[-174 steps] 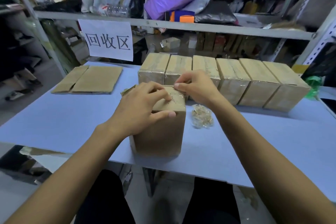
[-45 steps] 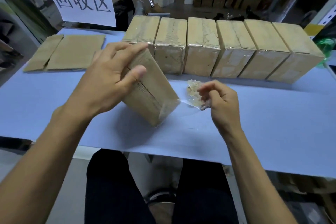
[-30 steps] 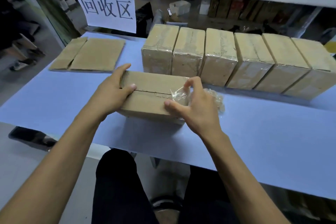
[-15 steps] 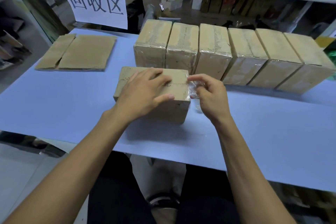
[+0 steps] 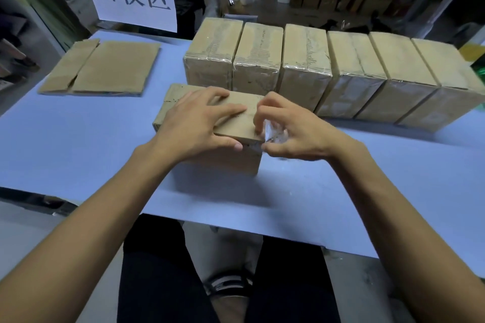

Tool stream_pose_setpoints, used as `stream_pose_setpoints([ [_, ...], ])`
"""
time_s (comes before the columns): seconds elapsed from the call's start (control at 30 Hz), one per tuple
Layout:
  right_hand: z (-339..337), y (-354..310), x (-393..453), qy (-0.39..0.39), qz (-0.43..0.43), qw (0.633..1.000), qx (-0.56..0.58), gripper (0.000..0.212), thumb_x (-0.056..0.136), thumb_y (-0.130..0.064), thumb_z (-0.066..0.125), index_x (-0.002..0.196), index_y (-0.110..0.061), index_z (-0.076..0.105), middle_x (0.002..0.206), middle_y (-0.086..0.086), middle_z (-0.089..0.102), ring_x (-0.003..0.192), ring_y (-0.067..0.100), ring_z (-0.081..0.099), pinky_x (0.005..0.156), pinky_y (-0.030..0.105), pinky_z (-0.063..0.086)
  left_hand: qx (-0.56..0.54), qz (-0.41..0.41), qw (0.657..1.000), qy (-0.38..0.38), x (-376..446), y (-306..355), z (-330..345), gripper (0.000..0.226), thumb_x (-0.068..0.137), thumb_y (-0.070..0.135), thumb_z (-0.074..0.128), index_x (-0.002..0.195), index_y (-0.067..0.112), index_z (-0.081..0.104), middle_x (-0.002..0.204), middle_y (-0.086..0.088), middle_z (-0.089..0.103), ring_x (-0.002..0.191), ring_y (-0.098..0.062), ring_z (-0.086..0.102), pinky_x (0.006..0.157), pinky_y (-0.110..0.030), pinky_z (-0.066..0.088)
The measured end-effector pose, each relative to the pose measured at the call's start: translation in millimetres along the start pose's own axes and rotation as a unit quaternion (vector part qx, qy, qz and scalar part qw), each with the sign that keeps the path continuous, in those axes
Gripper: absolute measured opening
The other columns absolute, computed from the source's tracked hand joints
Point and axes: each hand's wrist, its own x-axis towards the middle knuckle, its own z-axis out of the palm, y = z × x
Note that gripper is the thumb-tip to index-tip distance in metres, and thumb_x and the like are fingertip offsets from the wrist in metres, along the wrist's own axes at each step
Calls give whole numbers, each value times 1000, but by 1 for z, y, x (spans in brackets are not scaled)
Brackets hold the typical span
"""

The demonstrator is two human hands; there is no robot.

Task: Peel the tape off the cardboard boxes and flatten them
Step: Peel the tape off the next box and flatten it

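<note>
The left hand pressed flat on the brown rectangular cardboard box; the right hand pinched clear crumpled tape (apparently at the box's right end).

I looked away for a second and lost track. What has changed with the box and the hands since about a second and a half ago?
The box, then tipped up on an edge under the left hand, now lies flat with that hand pressing on top. The right hand, then out on the table, now pinches clear tape at the box's right end. The row of six taped boxes and the flattened cardboard stayed put.
</note>
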Motion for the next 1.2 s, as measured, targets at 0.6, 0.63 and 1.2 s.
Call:
stream_pose_setpoints([
  [0.6, 59, 20, 4, 388, 215, 889, 112, 19, 87, -33, 73, 77, -23, 60, 90, -3, 56, 78, 6, 55, 72, 24, 41, -44, 84, 996, -3, -9, -7, -12, 90, 61, 96, 46, 121, 34, 69, 138, 1, 51, 122, -24, 51, 101, -41, 43],
  [0.63, 59, 13, 6, 376, 237, 881, 163, 19, 88, -32, 73, 78, -22, 60, 88, -3, 61, 75, 3, 56, 70, 23, 41, -49, 59, 997, -1, -8, 0, -13, 89, 57, 96, 47, 115, 32, 70, 138, 3, 50, 122, -23, 52, 100, -40, 43],
  [1.2, 39, 77, -20, 439, 273, 845, 137, 23, 94, -15, 61, 114, -12, 73, 107, 1, 74, 100, 14, 68, 91, 33, 52, 49, 51, 997, 40, -12, 32, 8, 84, 67, 71, 46, 139, 27, 51, 137, 6, 49, 131, -19, 40, 113, -44, 26],
])
